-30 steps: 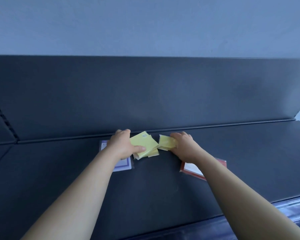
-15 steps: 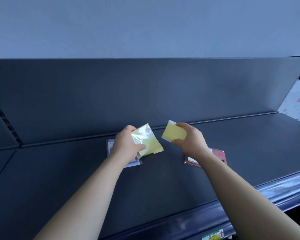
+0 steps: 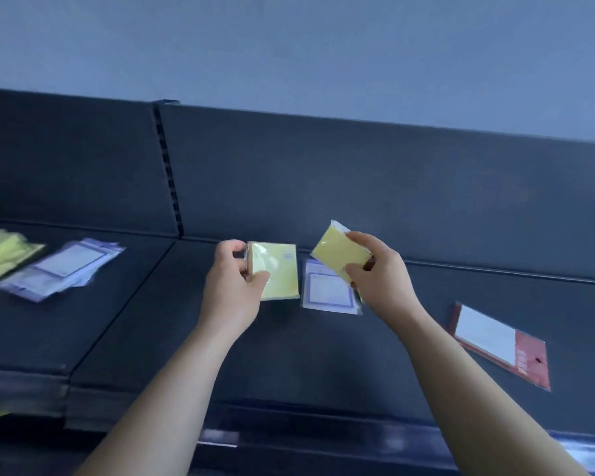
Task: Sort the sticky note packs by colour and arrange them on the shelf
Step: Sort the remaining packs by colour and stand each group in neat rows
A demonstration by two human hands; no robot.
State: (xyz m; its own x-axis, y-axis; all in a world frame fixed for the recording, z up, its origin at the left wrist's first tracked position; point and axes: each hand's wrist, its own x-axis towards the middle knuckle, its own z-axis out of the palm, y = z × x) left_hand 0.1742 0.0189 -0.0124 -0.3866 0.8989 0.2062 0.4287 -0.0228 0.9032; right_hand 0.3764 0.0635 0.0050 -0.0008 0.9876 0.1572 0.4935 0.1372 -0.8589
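2 hands each hold a yellow pack over the shelf, mid-frame: left hand curled round the left pack, right hand pinching the tilted right pack. The yellow pile lies far left, nearer the left hand.

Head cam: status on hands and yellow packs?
Left hand grips one yellow pack; right hand pinches a second yellow pack; both off the shelf. Yellow pile far left, purple pile between it and the hands.

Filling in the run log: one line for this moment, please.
left hand grips pale yellow pack | right hand grips tilted yellow pack | purple pack, red pack lie on shelf
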